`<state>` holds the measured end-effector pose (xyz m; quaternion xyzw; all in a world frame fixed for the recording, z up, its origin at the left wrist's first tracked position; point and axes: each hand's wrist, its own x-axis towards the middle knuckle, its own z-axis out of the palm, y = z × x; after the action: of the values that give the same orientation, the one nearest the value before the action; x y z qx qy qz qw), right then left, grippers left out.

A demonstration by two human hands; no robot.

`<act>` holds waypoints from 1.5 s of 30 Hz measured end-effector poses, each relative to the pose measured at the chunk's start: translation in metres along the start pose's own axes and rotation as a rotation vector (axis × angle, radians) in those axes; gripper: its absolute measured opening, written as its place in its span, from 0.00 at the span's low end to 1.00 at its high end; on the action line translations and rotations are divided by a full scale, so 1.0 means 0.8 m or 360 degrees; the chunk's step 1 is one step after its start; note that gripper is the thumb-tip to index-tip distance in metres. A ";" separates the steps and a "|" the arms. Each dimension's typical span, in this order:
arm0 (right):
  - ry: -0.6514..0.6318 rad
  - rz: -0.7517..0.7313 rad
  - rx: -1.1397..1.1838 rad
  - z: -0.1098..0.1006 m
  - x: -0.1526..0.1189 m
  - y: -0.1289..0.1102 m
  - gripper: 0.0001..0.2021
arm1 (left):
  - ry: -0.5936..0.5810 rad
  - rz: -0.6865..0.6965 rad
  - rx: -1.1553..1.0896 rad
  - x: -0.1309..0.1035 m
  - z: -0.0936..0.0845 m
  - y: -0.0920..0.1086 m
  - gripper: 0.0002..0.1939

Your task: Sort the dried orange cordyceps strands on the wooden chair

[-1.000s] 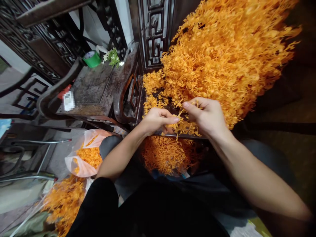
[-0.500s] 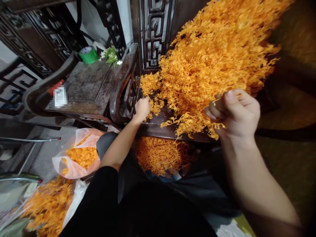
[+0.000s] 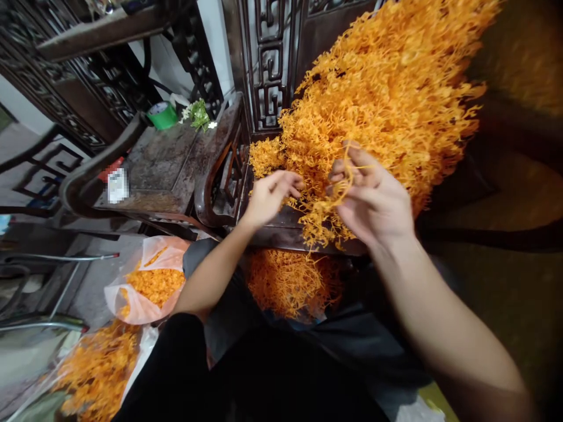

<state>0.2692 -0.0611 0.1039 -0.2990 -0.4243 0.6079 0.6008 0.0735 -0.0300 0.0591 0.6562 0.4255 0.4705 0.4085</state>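
Observation:
A tall heap of curly orange branching pieces (image 3: pixel 387 99), plastic-looking, covers the dark wooden chair seat. In front of the heap, my right hand (image 3: pixel 373 196) pinches a thin orange strand (image 3: pixel 349 170) that bends between its fingers. To its left, my left hand (image 3: pixel 272 196) hovers over the seat's front part, fingers loosely bent and somewhat apart, with nothing visible in them. A small cluster of orange bits (image 3: pixel 266 155) lies on the seat just beyond the left hand. Below the seat edge, between my legs, sits a pile of thin orange stems (image 3: pixel 288 281).
On the floor at left are a pink plastic bag (image 3: pixel 165 252) of small orange pieces and a clear bag of orange branches (image 3: pixel 103 363). A side table (image 3: pixel 153 161) holds green tape (image 3: pixel 162 116) and a white-flowered sprig (image 3: pixel 197 114). The carved armrest (image 3: pixel 211 193) borders the seat.
My left hand has lifted from the small orange bits and moved right, its fingers loosening. My right hand has come left and inward with a strand, so the hands are closer together.

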 end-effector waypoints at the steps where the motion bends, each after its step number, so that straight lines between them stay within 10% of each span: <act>1: 0.0027 0.0007 -0.0036 0.002 0.002 0.011 0.25 | -0.0122 0.0035 -0.0002 -0.012 0.008 0.014 0.26; 8: 0.0182 0.0008 -0.0378 -0.007 0.004 0.064 0.17 | 0.0024 -0.0136 0.0119 -0.045 0.012 0.009 0.20; 23: -0.0331 0.0170 -0.0530 -0.007 -0.005 0.062 0.19 | -0.0047 -0.0169 -0.0032 -0.055 -0.004 -0.007 0.26; 30: -0.0167 -0.0177 -0.1306 -0.010 -0.011 0.064 0.06 | -0.0041 -0.0179 -0.0138 -0.057 0.004 0.002 0.29; 45: -0.0618 0.0408 -0.0815 -0.021 -0.008 0.032 0.22 | 0.0197 -0.0338 -0.0532 -0.044 -0.015 0.006 0.23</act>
<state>0.2722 -0.0623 0.0725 -0.3697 -0.6285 0.5978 0.3331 0.0560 -0.0626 0.0569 0.5006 0.4325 0.5283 0.5321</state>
